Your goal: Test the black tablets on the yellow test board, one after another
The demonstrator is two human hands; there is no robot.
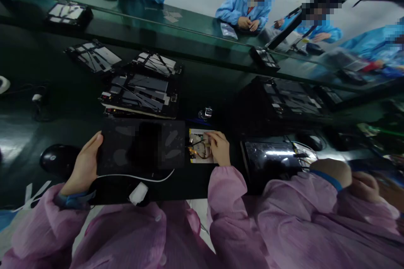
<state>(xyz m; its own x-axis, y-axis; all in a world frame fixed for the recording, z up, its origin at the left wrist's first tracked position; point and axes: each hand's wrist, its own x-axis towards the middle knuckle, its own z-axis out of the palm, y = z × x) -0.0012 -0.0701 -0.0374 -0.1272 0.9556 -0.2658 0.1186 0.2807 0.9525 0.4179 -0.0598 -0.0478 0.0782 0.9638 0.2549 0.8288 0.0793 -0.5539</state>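
Head view, from the left: on the dark surface (17, 132) sits a rounded black object (58, 159), just beside the person's left hand (86, 160). That hand lies along the left edge of a flat black panel (121, 143); its grip cannot be told, since the far fingers are hidden. Behind the panel is a stack of dark framed parts (140, 92); in front run a white cable (126, 175) and a crumpled white piece (138, 193). Just right of the panel lies a small board (197, 151) with dark strips, the right hand's (220, 147) bent fingers at its right side; whether they pinch it is unclear. The hands are well apart. Farther right rests a glossy dark-screened device (268, 153), near a co-worker's pink sleeve (295, 195).
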